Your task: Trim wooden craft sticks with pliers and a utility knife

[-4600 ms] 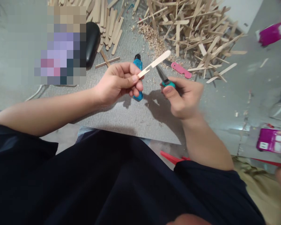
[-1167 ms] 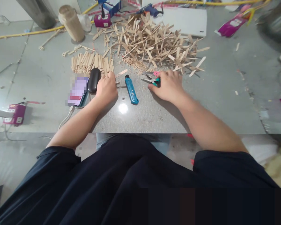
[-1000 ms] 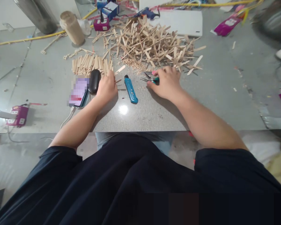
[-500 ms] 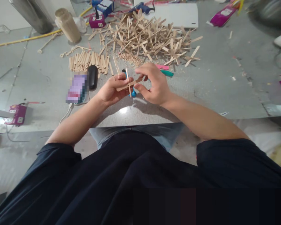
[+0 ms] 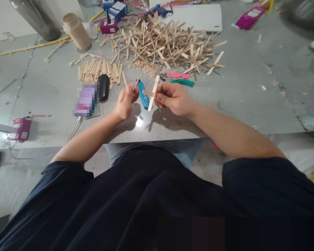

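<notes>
My right hand [image 5: 176, 99] is closed on one arm of a cross of two wooden craft sticks [image 5: 156, 85], held above the table. My left hand [image 5: 125, 101] is a little apart from it, closed around a thin craft stick [image 5: 137, 83] whose tip sticks up past the fingers. Between the hands, a blue utility knife [image 5: 143, 94] lies on the table, partly behind the cross. Just beyond my right hand are a pink-handled folding razor [image 5: 178, 75] and a similar green-handled tool [image 5: 183, 82].
A heap of crossed craft sticks [image 5: 170, 43] spreads across the back. Loose sticks [image 5: 90, 69] lie left of it, behind a phone [image 5: 86, 100] and a black case [image 5: 103, 87]. Wood bits [image 5: 146, 67], a jar [image 5: 77, 32] and a purple power adapter [image 5: 19, 129] are also on the table [image 5: 238, 97].
The hands have moved apart. The crossed sticks have passed from my left hand into my right, uncovering the blue utility knife. A thin stick stays in my left hand.
</notes>
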`<state>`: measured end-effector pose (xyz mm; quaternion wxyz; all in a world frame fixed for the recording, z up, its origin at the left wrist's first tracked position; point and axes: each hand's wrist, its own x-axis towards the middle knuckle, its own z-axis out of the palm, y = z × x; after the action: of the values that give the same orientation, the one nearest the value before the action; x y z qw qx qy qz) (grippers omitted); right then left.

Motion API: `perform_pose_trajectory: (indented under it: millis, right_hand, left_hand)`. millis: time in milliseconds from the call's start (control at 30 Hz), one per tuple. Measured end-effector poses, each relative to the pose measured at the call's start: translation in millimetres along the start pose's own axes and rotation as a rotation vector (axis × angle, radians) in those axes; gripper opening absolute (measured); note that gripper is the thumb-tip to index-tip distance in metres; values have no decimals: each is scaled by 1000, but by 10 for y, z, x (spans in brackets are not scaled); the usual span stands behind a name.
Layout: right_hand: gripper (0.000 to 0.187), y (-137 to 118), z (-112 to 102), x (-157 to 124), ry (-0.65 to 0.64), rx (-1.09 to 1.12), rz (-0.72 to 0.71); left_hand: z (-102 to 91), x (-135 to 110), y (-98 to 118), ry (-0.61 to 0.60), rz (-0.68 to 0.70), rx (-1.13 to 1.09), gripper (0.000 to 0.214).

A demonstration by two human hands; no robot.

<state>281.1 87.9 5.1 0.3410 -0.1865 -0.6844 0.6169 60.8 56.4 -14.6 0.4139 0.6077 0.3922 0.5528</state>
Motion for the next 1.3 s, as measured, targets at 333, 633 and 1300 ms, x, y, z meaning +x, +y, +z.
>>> perform_pose_trajectory:
  millis: [333, 633, 1300]
  right_hand:
    - [51, 12, -73, -32, 21, 202, -89]
    - [59, -76, -85, -67, 58, 189, -2]
    - [84, -149, 13, -152, 147, -167, 29]
  left_hand:
    - [14, -123, 12, 36, 616, 417, 38]
    - [-5, -146, -56, 50, 589, 451, 39]
    - [-90, -121, -98, -52, 578, 756, 46]
